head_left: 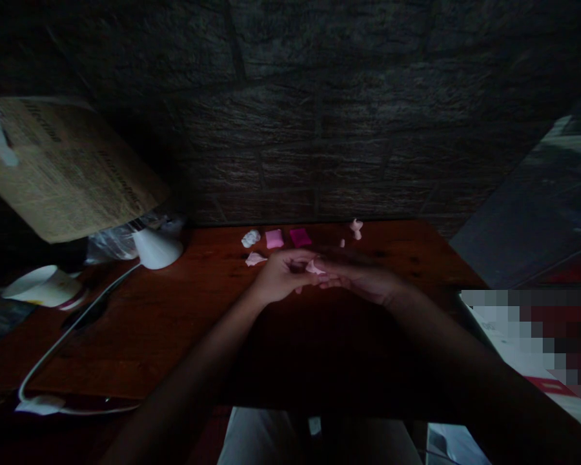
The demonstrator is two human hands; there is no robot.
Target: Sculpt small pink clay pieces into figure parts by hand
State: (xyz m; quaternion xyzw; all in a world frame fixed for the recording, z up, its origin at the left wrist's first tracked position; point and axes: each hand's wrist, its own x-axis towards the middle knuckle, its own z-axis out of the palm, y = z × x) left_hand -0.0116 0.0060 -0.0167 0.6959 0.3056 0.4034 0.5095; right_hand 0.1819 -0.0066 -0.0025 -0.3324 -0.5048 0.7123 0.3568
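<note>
Hands meet over the middle of a reddish wooden surface point(174, 323) in dim light. The left hand point(281, 276) is curled, its fingers pinching a small pale pink piece point(314, 267) of soft material, and the right hand point(363, 276) comes in from the other side with fingers laid flat against the same piece, so both grip it between them just above the wood.

Just behind the hands lies a row of lumps: a white lump point(250, 238), a light pink block point(274, 238) and a darker magenta block point(300, 237), close together. A flattened pale scrap point(255, 259) sits just beside the left hand. Farther right stands a small pink shaped figure point(356, 228), with a tiny bit point(342, 243) near it.

At the left edge stands a white lamp base point(157, 248), its cord point(72, 329) trailing toward the near side, and a white cup point(43, 287) is near it.
</note>
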